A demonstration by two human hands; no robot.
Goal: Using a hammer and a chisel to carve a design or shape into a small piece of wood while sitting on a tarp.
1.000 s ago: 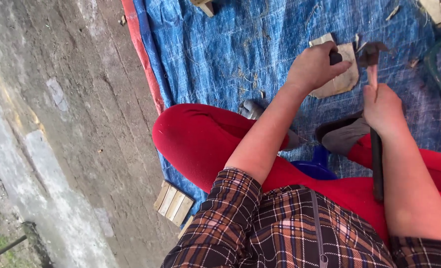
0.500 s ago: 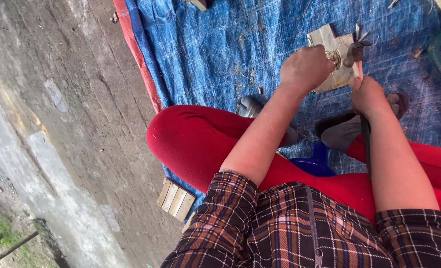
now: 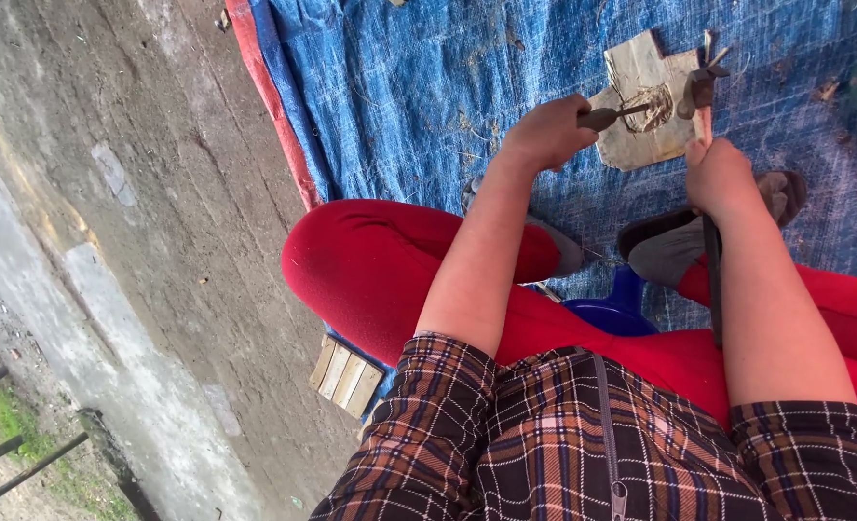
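I cannot make out much of the chisel: my left hand is wrapped tight around its handle, and only the butt end and a short dark shaft show, the tip lost in a rough, splintered patch on the pale wooden piece. That piece lies flat on the blue tarp, its shape notched and irregular. My right hand is closed around the hammer, low on the handle; the dark head sits just above and to the right of the chisel's end, and I cannot tell whether the two touch. A long dark strip runs down along my right forearm, and I cannot say what it is.

Both feet in grey sandals rest on the tarp just below the wooden piece, partly hidden by my arms. My red trousers fill the middle, with a blue plastic stool showing only as a sliver between the legs. A small slatted wooden block peeks out under my left thigh. To the left, bare concrete ground runs beside the tarp's red edge. A green object is cut off at the right border.
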